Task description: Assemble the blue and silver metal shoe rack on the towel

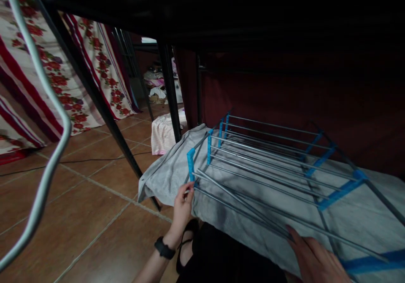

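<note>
Rack (268,151) of thin metal bars and blue brackets, lying on a grey blanket (171,173), its bars running across in front of the person from left to right. At the rack's near left corner a blue bracket (190,163) stands roughly upright. From just beside it, loose rods (236,196) slant along the rack's near side, their right ends coming closer to the person.

The left hand (182,205) is the one nearer that corner: its fingers are nearly closed, thumb and forefinger pinching the bracket's lower end. The right hand (316,255) is at the other end of the loose rods, its fingers curled in on them; much of that grip is hidden. So the rods' long axis lies between the two hands, and the bracket is up and left from the right fingers.

In front of the rack, the blanket's edge drops by the person's black-clothed legs (228,257). Left of the rack are a slanting black post (90,87) and the tiled floor (104,203). Behind it hangs a dark red cloth (284,97); above it, a dark frame (253,13) limits the headroom.
</note>
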`<action>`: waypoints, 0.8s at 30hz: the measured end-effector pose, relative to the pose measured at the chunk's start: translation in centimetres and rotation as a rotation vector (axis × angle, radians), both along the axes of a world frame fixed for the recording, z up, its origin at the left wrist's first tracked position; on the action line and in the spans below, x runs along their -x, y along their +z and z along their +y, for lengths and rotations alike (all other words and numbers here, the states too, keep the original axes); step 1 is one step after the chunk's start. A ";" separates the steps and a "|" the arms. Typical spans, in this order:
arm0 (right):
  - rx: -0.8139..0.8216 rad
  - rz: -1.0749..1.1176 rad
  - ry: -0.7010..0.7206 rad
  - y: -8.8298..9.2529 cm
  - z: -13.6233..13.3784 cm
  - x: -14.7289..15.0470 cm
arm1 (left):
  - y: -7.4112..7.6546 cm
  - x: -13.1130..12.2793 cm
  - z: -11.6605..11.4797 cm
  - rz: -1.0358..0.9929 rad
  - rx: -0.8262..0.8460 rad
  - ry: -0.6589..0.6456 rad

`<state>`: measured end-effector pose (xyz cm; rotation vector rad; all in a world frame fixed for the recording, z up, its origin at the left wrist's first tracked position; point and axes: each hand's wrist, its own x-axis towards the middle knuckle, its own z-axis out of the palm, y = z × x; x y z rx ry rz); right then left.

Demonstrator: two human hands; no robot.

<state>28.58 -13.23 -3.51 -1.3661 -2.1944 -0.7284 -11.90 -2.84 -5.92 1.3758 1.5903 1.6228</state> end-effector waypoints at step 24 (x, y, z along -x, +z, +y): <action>-0.030 -0.012 -0.020 6.2 6.0 2.9 | 6.7 1.0 6.6 -0.013 -0.174 0.058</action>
